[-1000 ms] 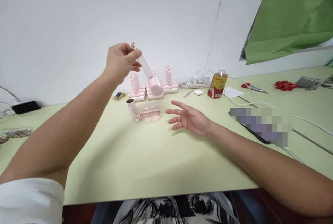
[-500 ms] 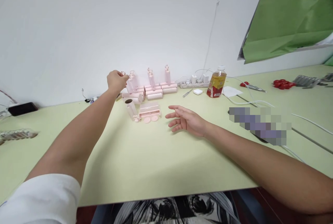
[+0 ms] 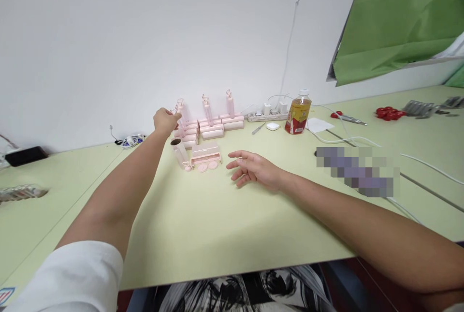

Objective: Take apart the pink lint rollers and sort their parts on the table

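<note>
My left hand (image 3: 166, 121) is at the left end of the pink row, fingers pinched around the upper part of a slim pink roller piece (image 3: 181, 129) standing on the stacked pink cases (image 3: 190, 138); the fingers hide part of it. Beside it are similar upright pieces with bow-shaped tops, one in the middle (image 3: 207, 111) and one farther right (image 3: 230, 105). Nearer me, a pale roll with a brown core (image 3: 179, 153) stands beside an opened pink case (image 3: 205, 157), with two pink discs (image 3: 208, 167) before it. My right hand (image 3: 255, 170) is open above the table, holding nothing.
A power strip (image 3: 266, 117), a drink bottle (image 3: 298, 113) and a white square object (image 3: 273, 126) are at the back right. Red-handled pliers (image 3: 348, 118) and cables lie farther right. A black phone-like object (image 3: 26, 156) lies far left. The wall runs behind the cases.
My left hand has lowered slightly, bringing the pink roller piece down onto the left stack. A pink cylinder lying there is less visible now. My right hand stays open; the view has shifted slightly.
</note>
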Demonstrator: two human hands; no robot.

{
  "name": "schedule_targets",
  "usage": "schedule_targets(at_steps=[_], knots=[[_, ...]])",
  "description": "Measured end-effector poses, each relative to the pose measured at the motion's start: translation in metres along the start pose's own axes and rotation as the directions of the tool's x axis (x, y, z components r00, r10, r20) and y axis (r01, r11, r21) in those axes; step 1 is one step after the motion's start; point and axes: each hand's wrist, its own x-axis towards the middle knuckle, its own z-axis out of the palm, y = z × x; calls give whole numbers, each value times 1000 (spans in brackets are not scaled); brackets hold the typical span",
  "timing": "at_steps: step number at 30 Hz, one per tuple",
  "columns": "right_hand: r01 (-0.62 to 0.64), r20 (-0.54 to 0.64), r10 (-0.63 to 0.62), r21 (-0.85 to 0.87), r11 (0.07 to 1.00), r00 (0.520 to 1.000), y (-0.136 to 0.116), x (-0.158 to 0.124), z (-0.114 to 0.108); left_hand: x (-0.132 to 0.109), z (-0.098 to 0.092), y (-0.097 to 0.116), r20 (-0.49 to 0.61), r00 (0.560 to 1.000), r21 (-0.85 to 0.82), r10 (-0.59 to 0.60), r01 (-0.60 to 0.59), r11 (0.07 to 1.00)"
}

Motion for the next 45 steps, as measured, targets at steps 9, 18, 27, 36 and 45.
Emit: schedule_targets(at_steps=[9, 18, 27, 36, 45], knots=[[27, 13, -25, -271, 962, 1000, 23, 12, -1, -38, -33, -1, 195, 981, 511, -24, -80, 856], [10, 6, -9, -266, 964, 1000, 24, 14, -2, -51, -33, 15, 475, 872, 658, -117, -263, 706], [-4, -22, 0, -177, 984, 1000, 22, 11, 0, -96, -41, 54, 125, 961, 167, 248, -267, 949], [357, -172, -349, 20, 934, 921, 9, 7, 1, -208, 24, -3, 498, 735, -73, 461, -494, 866], [233, -243, -300, -269, 935, 923, 18, 17, -6, -179, 37, -31, 541, 764, 431, 352, -611, 664]])
